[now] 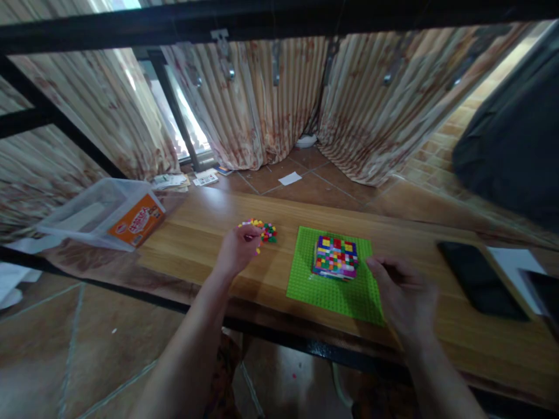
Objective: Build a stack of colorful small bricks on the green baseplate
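My left hand (240,250) is over the near left side of a small heap of colourful toy bricks (268,231), its thumb and fingers pinched together. Whatever lies in the pinch is too small to name; a yellow brick (257,251) shows just below the fingers. On a bright green baseplate (301,279) sits a low block built from many coloured bricks (335,257), its top a mosaic with yellow squares. My right hand (406,294) is at the plate's right edge, apart from the block. Its fingers are curled in, partly blurred, and their contents are hidden.
The wooden bench (187,238) carries a black phone (480,279) and white paper (515,262) on the right. A clear plastic tub (100,203) with an orange label stands at the left end. A black metal bar (279,23) crosses overhead, before the curtains (262,105).
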Tool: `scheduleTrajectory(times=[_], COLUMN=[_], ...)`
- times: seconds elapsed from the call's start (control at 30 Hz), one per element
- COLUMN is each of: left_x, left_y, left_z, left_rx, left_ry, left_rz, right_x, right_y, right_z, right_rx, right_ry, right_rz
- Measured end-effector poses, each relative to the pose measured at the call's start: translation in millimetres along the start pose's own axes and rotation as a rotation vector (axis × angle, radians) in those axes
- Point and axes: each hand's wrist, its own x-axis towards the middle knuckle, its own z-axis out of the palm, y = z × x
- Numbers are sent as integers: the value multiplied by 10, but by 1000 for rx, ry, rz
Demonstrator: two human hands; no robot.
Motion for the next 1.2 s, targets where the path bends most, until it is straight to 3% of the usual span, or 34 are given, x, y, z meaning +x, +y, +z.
scheduleTrajectory(times=[0.13,0.3,0.43,0.63,1.0,1.2], left_x=[-6,-46,-114,-198,-182,-121], left_y=[-108,-199,-88,106,33,-10], left_z=[-174,-146,-98,-34,45,127], left_rx=[183,436,664,836,741,340], left_ry=[-103,-149,-210,-200,-202,-160], left_rz=[26,59,32,-26,77,103], right_x=[-23,-35,-52,-55,-71,-84], right_y=[-2,-4,10,-3,-24,-89], right_z=[16,39,58,88,114,149], right_rx=[-62,-90,-101,-131,-116,-87], right_ry=[-25,-63,-95,-116,-110,-113], right_rz=[-22,-39,-60,-62,-65,-101])
